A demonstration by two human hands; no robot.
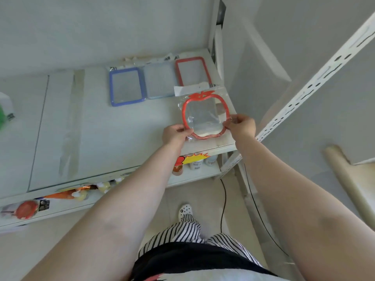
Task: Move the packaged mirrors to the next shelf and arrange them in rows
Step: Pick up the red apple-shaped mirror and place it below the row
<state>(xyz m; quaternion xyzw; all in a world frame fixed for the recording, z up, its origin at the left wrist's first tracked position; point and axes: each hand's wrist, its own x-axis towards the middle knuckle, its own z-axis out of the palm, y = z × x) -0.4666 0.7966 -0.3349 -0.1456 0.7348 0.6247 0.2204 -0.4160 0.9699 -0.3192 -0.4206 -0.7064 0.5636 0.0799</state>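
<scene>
Hard to read the barcode label on top. Red apple-shaped mirror (206, 116) in crinkly clear bag, pinched at near corners by left hand (176, 134) and right hand (241, 126), fingers closed on it. Beyond it, blue mirror (127, 87), pale mirror (159, 81), red rectangular mirror (192, 71) in a far row on shelf (121, 128).

You have a single view, from the camera on your head. It looks steeply down and forward, close over the white shelf (121, 128) and your feet.

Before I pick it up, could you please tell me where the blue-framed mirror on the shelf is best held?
Probably by the two long side edges of the blue-framed mirror, coming from above on the near, aisle side. It lies flat on the shelf, so a grip must pinch the raised frame. Its right edge is close to the pale-framed mirror, so slide it left first.
</scene>
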